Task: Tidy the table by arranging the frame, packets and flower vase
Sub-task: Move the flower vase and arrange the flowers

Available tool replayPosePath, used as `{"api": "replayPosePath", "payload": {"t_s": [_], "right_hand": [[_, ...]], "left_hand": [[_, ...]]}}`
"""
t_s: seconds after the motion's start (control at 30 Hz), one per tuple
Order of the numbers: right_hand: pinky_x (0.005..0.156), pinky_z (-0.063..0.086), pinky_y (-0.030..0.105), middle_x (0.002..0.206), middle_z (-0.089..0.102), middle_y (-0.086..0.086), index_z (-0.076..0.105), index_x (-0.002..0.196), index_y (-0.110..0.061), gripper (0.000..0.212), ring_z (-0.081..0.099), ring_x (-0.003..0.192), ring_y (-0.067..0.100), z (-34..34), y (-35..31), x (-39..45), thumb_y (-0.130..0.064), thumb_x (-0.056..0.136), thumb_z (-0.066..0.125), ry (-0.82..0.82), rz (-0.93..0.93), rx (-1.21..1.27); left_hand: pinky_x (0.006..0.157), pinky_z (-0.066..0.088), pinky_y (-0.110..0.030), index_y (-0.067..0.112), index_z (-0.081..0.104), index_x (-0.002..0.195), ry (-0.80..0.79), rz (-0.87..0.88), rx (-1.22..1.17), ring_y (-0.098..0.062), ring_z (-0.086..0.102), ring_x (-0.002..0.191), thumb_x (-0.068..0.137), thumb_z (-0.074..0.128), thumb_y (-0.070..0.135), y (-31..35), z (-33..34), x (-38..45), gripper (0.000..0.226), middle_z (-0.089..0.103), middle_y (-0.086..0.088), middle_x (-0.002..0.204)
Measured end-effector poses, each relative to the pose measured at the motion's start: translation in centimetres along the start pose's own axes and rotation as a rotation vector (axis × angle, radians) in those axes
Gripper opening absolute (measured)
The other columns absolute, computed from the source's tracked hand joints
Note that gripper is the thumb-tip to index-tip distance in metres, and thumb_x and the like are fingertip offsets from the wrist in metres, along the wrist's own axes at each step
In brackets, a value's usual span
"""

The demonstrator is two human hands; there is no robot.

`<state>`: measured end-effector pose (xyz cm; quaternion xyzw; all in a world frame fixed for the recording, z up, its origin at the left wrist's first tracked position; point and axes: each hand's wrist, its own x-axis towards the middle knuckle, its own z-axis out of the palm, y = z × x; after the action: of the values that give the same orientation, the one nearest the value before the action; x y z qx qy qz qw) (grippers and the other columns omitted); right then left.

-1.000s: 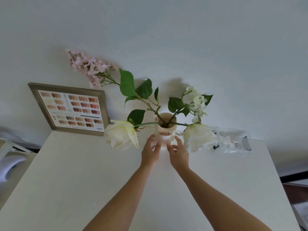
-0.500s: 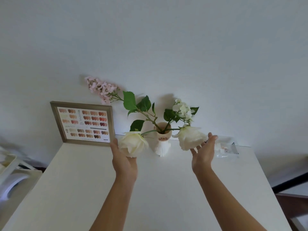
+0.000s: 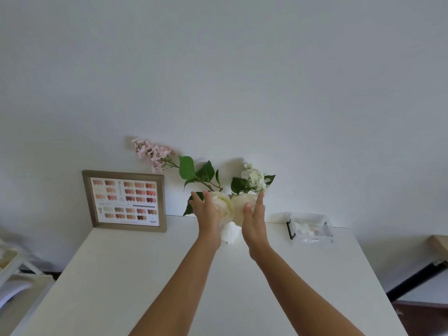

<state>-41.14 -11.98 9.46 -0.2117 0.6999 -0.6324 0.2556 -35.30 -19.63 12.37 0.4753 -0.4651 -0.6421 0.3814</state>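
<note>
A small white flower vase (image 3: pixel 230 235) stands at the back middle of the white table (image 3: pixel 145 275), against the wall. It holds two white roses, a pink sprig (image 3: pixel 151 151) and a cluster of small white blossoms (image 3: pixel 254 177). My left hand (image 3: pixel 206 212) cups the left rose (image 3: pixel 221 206) from outside. My right hand (image 3: pixel 253 214) presses the right rose (image 3: pixel 242 207) inward, so the two blooms touch above the vase. A wooden frame (image 3: pixel 124 201) with a colour chart leans on the wall at the left. Clear packets (image 3: pixel 309 229) lie at the back right.
The wall runs right behind the vase and frame. A white rack or chair (image 3: pixel 9 270) stands off the table's left edge. Dark floor and a beige piece of furniture (image 3: pixel 440 243) show at the right.
My hands left the vase body, spread out to the two drooping roses, then came together, pushing both roses inward and upward over the vase. The camera pulled back a little.
</note>
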Motion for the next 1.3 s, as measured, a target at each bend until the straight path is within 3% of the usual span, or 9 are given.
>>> {"api": "replayPosePath", "payload": {"t_s": [0.1, 0.23, 0.37, 0.57, 0.77, 0.9, 1.1, 1.23, 1.3], "right_hand": [[0.117, 0.006, 0.047, 0.159, -0.017, -0.005, -0.012, 0.144, -0.046, 0.056, -0.022, 0.144, 0.012, 0.3, 0.5, -0.2, -0.045, 0.099, 0.021, -0.073, 0.026, -0.085], [0.117, 0.0, 0.049, 0.159, -0.016, -0.01, -0.014, 0.143, -0.046, 0.057, -0.029, 0.141, 0.012, 0.0, 1.4, -0.4, -0.048, 0.099, 0.021, -0.103, -0.012, -0.138], [0.116, 0.007, 0.043, 0.161, -0.009, -0.005, -0.007, 0.143, -0.05, 0.056, -0.022, 0.144, 0.01, -0.7, 1.2, -0.2, -0.058, 0.094, 0.02, 0.053, -0.063, -0.127], [0.116, 0.009, 0.042, 0.161, -0.005, -0.001, 0.002, 0.145, -0.048, 0.056, -0.011, 0.147, 0.012, -2.3, -0.3, 2.6, -0.057, 0.094, 0.023, 0.199, -0.15, -0.153], [0.12, 0.009, 0.049, 0.161, 0.008, -0.004, 0.012, 0.146, -0.044, 0.051, -0.003, 0.148, 0.014, -2.6, -1.7, 5.9, -0.053, 0.096, 0.021, 0.116, -0.164, -0.226], [0.121, 0.011, 0.046, 0.157, 0.022, -0.01, 0.02, 0.146, -0.041, 0.047, 0.009, 0.148, 0.014, -2.8, -2.1, 6.8, -0.048, 0.099, 0.022, 0.044, -0.188, -0.259], [0.121, 0.016, 0.041, 0.152, 0.034, -0.012, 0.035, 0.143, -0.032, 0.045, 0.018, 0.145, 0.008, -3.0, -2.1, 7.2, -0.043, 0.1, 0.024, -0.028, -0.258, -0.328], [0.12, 0.021, 0.043, 0.15, 0.038, -0.013, 0.036, 0.142, -0.034, 0.046, 0.024, 0.144, 0.01, -3.3, -1.6, 7.1, -0.045, 0.099, 0.025, -0.037, -0.279, -0.349], [0.119, 0.022, 0.043, 0.149, 0.039, -0.013, 0.036, 0.142, -0.036, 0.046, 0.025, 0.143, 0.01, -3.5, -1.5, 7.1, -0.046, 0.099, 0.025, -0.037, -0.273, -0.35]], "left_hand": [[0.118, 0.013, -0.052, 0.029, 0.001, 0.147, -0.032, -0.014, 0.043, -0.027, 0.004, 0.147, 0.097, 0.02, 0.047, -0.5, 0.6, 0.2, 0.057, -0.006, 0.0, 0.16], [0.116, 0.012, -0.059, 0.022, 0.006, 0.148, -0.024, -0.014, 0.119, -0.028, 0.006, 0.146, 0.098, 0.019, 0.046, -0.6, 0.4, 0.5, 0.057, 0.002, -0.005, 0.16], [0.117, 0.009, -0.058, 0.027, 0.003, 0.147, 0.07, 0.003, 0.08, -0.026, 0.007, 0.147, 0.096, 0.017, 0.051, 0.0, -1.6, 2.4, 0.058, 0.002, -0.001, 0.16], [0.114, 0.02, -0.047, 0.031, 0.02, 0.144, 0.235, -0.152, -0.293, -0.025, 0.026, 0.14, 0.092, 0.036, 0.051, 2.8, -4.7, 7.3, 0.058, 0.024, -0.003, 0.154], [0.115, 0.016, -0.056, 0.018, 0.031, 0.142, -0.101, -0.254, -0.412, -0.027, 0.032, 0.138, 0.099, 0.032, 0.031, 3.8, -5.4, 11.7, 0.045, 0.037, -0.004, 0.15], [0.109, 0.028, -0.053, 0.025, 0.062, 0.101, -0.178, -0.161, -0.309, -0.024, 0.048, 0.119, 0.098, 0.037, 0.021, 4.0, -4.6, 12.4, 0.026, 0.058, -0.005, 0.124], [0.098, 0.043, -0.041, 0.033, 0.065, 0.097, -0.116, 0.005, -0.174, -0.019, 0.055, 0.112, 0.096, 0.047, 0.023, 4.0, -2.4, 11.7, 0.021, 0.064, -0.002, 0.118], [0.066, 0.051, -0.013, 0.027, 0.068, 0.093, -0.177, 0.241, -0.069, -0.006, 0.066, 0.088, 0.095, 0.048, 0.016, 4.5, -0.7, 11.2, 0.022, 0.071, 0.006, 0.094], [0.065, 0.052, -0.01, 0.022, 0.068, 0.094, -0.255, 0.351, -0.006, -0.002, 0.069, 0.08, 0.094, 0.049, 0.011, 4.7, -0.1, 11.0, 0.022, 0.072, 0.005, 0.09]]}}
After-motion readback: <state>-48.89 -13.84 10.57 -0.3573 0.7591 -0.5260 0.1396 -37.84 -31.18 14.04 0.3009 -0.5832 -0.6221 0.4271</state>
